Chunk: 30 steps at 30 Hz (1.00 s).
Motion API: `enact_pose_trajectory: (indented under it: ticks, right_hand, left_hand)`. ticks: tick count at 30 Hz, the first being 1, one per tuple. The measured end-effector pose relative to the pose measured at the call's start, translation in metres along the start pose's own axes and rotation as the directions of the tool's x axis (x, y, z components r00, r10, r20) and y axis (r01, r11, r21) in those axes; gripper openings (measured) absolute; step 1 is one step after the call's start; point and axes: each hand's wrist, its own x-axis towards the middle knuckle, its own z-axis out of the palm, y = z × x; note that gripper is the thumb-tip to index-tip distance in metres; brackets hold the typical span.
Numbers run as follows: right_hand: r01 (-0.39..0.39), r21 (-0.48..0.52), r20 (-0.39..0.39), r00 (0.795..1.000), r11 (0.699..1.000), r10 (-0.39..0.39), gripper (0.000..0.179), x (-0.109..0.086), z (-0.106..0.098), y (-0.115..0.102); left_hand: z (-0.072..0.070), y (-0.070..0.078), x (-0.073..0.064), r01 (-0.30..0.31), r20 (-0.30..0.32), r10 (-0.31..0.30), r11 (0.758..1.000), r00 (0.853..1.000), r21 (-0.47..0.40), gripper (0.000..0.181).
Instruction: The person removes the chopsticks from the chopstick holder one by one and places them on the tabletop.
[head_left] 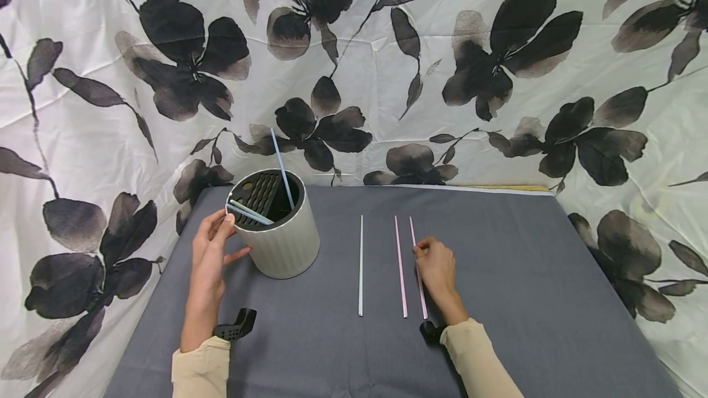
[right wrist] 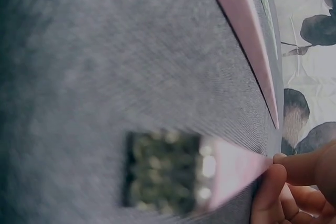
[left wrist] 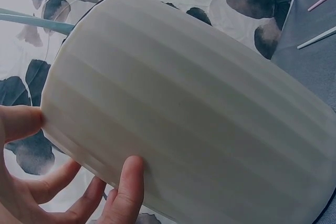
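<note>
I see a grey bench (head_left: 542,263) with a cream tub (head_left: 284,250) toward its far left. The left hand (head_left: 210,250) grips the tub's rim; well apart, the right hand (head_left: 439,266) pinches one pink stick (head_left: 423,300) beside another pink stick (head_left: 401,266). A pale stick (head_left: 361,266) lies left of both; blue sticks (head_left: 282,171) sit in the tub.

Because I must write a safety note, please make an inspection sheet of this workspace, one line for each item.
Surface: gray cloth under everything.
Job's things: pale container with light blue sticks at its top, one rising higher; a white stick and two pink sticks to its right.
Clutter: nothing seen.
Hands: left hand touches the container's rim and side; right hand pinches the rightmost pink stick.
Cables: nothing seen.
Surroundings: flower-patterned fabric behind the surface and at both sides.
</note>
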Motion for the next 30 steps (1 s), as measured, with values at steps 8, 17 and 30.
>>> enact_pose_trajectory:
  ticks: [8, 17, 30]
  right_hand:
    - [-0.050, 0.026, 0.048, 0.998, 0.998, 0.049, 0.012, 0.002, -0.008, -0.001]
    - [0.020, 0.177, 0.034, 0.999, 0.984, -0.026, 0.014, 0.007, -0.015, -0.023]
    - [0.239, 0.436, 0.137, 0.935, 0.868, -0.326, 0.021, 0.010, -0.021, -0.089]
  left_hand:
    - [0.001, 0.001, 0.000, 0.001, 0.014, -0.001, 1.000, 1.000, -0.007, 0.060]
    - [0.000, 0.000, 0.000, -0.007, -0.002, 0.007, 1.000, 1.000, -0.008, 0.057]
    - [0.001, -0.001, -0.001, -0.014, 0.005, 0.014, 1.000, 1.000, -0.016, 0.058]
